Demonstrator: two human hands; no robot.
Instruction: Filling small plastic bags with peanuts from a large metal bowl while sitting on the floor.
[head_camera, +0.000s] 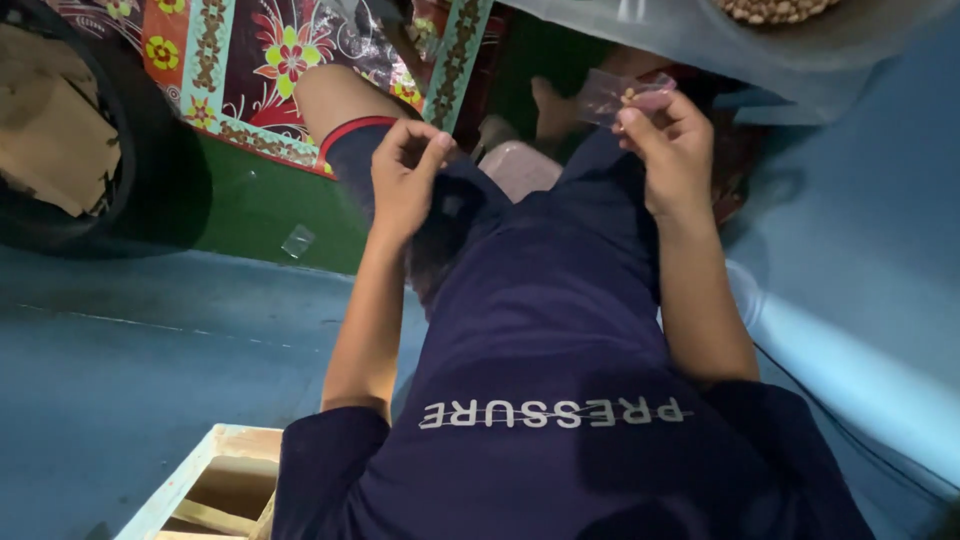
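My right hand (672, 145) is raised above my right knee and pinches a small clear plastic pouch (612, 93) with a few pale beans in it. My left hand (405, 172) hovers over my left thigh at the hem of my dark shorts (560, 260). Its thumb and fingers are pinched together, and nothing shows between them. The two hands are about a forearm's width apart. My navy shirt (560, 470) fills the lower middle of the view.
A round tray of pale beans (775, 8) rests on clear plastic sheeting at the top right. A floral mat (270, 60) lies ahead, with a dark round tub (150, 150) holding cardboard at left. One empty clear pouch (297, 240) lies on the green floor. A white wooden crate (190, 480) stands at the bottom left.
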